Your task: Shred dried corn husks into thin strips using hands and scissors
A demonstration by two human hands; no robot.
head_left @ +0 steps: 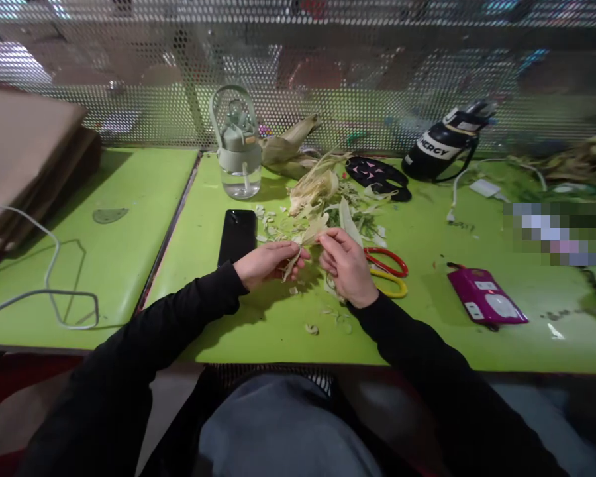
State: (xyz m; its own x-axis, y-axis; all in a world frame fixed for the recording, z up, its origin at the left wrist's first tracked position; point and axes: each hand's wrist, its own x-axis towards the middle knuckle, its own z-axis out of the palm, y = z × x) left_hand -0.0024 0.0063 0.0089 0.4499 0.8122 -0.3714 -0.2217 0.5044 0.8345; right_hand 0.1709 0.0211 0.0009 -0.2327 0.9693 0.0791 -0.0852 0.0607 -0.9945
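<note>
Dried husk strip (314, 230), one: held above the green table (271, 338), between both hands, seemingly to keep it steady. Left hand (271, 262): thumb and fingers pinching its lower end. Right hand (346, 266): fingertips pinching its near edge. Red scissor handle (400, 259): beside right hand, apparently for easy reach.

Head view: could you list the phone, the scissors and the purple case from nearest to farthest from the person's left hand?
From the left hand:
1. Phone: just to its left.
2. Scissors: to its right, beyond the right hand.
3. Purple case: farther right.
</note>
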